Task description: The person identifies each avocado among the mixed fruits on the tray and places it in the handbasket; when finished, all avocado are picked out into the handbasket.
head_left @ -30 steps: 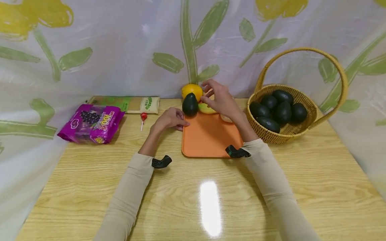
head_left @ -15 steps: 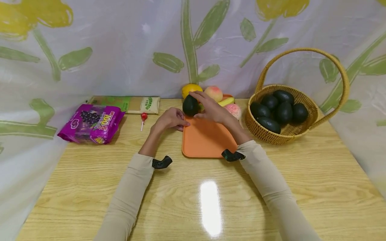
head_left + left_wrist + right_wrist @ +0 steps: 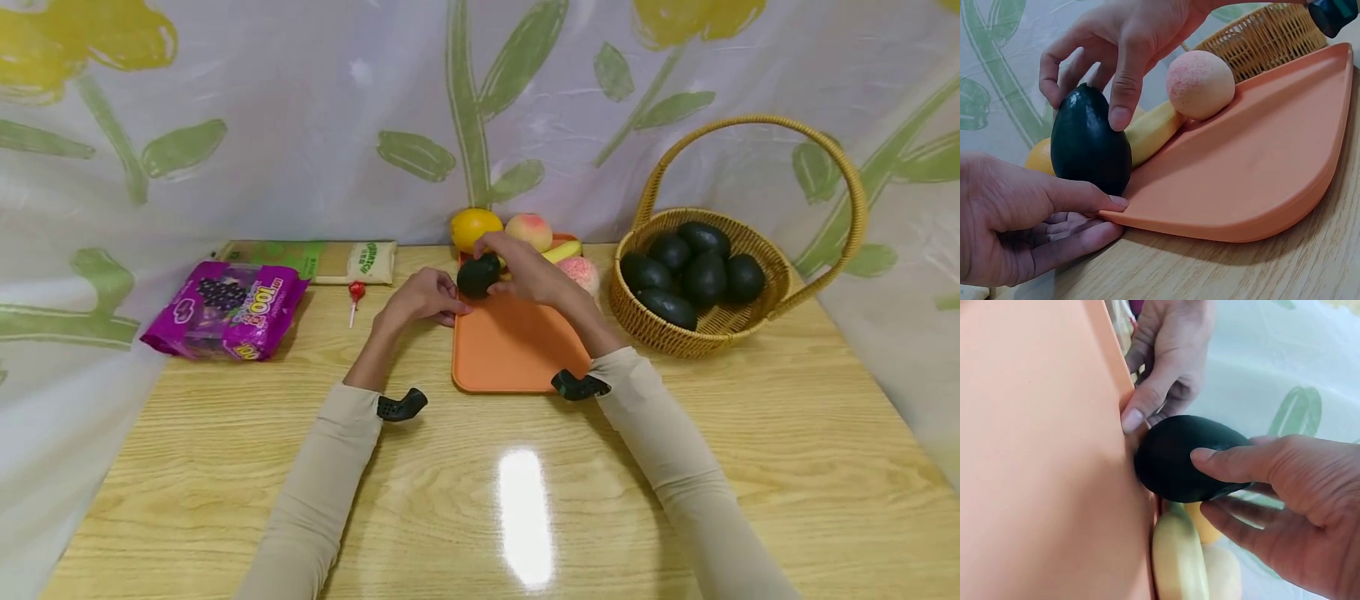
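Note:
My right hand (image 3: pixel 528 271) grips a dark green avocado (image 3: pixel 477 277) near its narrow end, thumb on one side and fingers on the other. The avocado (image 3: pixel 1090 147) is at the far left corner of an orange tray (image 3: pixel 517 350). At that tray's left edge, my left hand (image 3: pixel 422 296) pinches the rim, its thumb on top and its fingers below. A banana (image 3: pixel 1179 556) lies along the tray's far side. Behind are a yellow lemon-like fruit (image 3: pixel 476 228) and a pink-and-cream peach (image 3: pixel 529 231); another peach (image 3: pixel 1200 84) sits at the far right.
To the right stands a wicker basket (image 3: pixel 652 333) with a tall handle, holding several avocados (image 3: pixel 705 279). Leftward lie a red lollipop (image 3: pixel 356 292), a purple snack bag (image 3: pixel 225 312) and a flat tan-and-green packet (image 3: pixel 345 261). A patterned curtain (image 3: pixel 300 125) hangs behind the table.
My right hand has moved left and down from above the fruit and taken hold of the avocado. The avocado has tipped slightly. My left hand stays at the tray's edge.

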Available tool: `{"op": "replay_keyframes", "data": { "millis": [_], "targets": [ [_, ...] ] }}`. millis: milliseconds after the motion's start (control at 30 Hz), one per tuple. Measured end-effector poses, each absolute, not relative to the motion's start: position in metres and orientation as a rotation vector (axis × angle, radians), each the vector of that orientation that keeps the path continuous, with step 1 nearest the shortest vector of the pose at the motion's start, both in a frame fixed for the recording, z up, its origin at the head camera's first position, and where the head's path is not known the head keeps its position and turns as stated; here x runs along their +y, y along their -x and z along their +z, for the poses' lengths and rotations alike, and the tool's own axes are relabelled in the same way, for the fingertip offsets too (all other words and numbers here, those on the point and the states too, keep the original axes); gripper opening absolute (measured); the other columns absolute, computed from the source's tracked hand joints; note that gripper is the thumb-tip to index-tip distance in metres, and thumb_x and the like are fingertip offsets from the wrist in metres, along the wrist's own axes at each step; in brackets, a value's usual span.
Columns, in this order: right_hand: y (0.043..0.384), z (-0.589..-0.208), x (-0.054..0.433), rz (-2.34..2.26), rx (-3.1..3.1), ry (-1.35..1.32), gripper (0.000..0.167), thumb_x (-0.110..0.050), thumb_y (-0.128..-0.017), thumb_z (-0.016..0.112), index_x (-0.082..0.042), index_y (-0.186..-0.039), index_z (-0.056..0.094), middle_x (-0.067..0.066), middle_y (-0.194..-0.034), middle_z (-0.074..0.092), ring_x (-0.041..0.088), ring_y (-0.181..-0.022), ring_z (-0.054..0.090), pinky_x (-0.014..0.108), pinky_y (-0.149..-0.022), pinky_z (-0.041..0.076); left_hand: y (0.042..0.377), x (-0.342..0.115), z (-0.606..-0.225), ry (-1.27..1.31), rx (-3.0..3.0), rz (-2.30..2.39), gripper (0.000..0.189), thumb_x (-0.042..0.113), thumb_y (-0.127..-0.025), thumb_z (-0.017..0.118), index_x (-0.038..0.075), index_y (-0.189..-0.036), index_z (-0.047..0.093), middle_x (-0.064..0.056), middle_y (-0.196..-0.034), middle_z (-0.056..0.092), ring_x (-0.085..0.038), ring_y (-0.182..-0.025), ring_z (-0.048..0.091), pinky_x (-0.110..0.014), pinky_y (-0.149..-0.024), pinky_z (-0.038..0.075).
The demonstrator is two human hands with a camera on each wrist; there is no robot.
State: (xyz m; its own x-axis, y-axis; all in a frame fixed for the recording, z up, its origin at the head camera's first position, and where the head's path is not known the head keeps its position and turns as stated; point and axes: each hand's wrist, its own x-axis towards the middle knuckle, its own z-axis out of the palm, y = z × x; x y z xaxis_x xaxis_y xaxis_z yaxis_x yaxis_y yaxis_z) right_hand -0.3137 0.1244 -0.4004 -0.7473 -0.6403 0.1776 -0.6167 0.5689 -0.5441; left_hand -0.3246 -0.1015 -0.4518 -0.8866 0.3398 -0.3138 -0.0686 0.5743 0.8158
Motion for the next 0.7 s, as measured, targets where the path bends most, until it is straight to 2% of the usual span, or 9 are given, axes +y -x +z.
{"op": "replay_keyframes", "data": {
  "millis": [67, 167, 400, 533, 700],
  "targets": [
    [0.314, -0.4, 0.125, -0.918, 2.744, 1.131, 0.049, 0.007, -0.085, 0.081, -0.001, -0.125, 0.053, 0.018, -0.13, 0.062, 0.033, -0.128, 0.058, 0.047, -0.112, 0.05, 0.324, -0.101, -0.451, -0.213, 2.358, 1.266, 0.032, 0.014, -0.087, 0.085, -0.001, -0.1, 0.06, -0.005, -0.08, 0.063, -0.008, -0.058, 0.07, -0.02, -0.06, 0.061],
    [0.314, -0.399, 0.125, -0.923, 2.746, 1.121, 0.049, 0.005, -0.084, 0.083, -0.002, -0.123, 0.054, 0.017, -0.127, 0.066, 0.034, -0.126, 0.061, 0.048, -0.112, 0.051, 0.324, -0.101, -0.45, -0.205, 2.343, 1.271, 0.032, 0.013, -0.088, 0.084, -0.001, -0.102, 0.06, -0.006, -0.083, 0.063, -0.009, -0.059, 0.071, -0.021, -0.061, 0.061],
    [0.31, -0.388, 0.129, -1.036, 2.7, 1.078, 0.06, 0.0, -0.082, 0.087, -0.002, -0.129, 0.051, 0.014, -0.126, 0.064, 0.034, -0.125, 0.066, 0.049, -0.111, 0.053, 0.324, -0.102, -0.45, -0.203, 2.333, 1.283, 0.031, 0.012, -0.088, 0.084, -0.001, -0.102, 0.059, -0.005, -0.081, 0.065, -0.01, -0.06, 0.071, -0.022, -0.062, 0.063],
    [0.306, -0.378, 0.135, -1.064, 2.689, 1.092, 0.061, -0.004, -0.082, 0.087, -0.003, -0.13, 0.049, 0.014, -0.124, 0.061, 0.032, -0.118, 0.066, 0.049, -0.105, 0.057, 0.324, -0.102, -0.451, -0.215, 2.349, 1.28, 0.032, 0.015, -0.088, 0.085, 0.0, -0.101, 0.06, -0.004, -0.078, 0.065, -0.01, -0.059, 0.072, -0.021, -0.061, 0.062],
    [0.305, -0.369, 0.142, -1.136, 2.661, 1.137, 0.053, -0.006, -0.085, 0.085, -0.003, -0.127, 0.052, 0.014, -0.124, 0.058, 0.031, -0.116, 0.063, 0.047, -0.1, 0.061, 0.324, -0.103, -0.45, -0.21, 2.351, 1.277, 0.033, 0.018, -0.088, 0.085, 0.001, -0.101, 0.06, -0.003, -0.077, 0.065, -0.01, -0.059, 0.072, -0.021, -0.061, 0.062]
  ]
}}
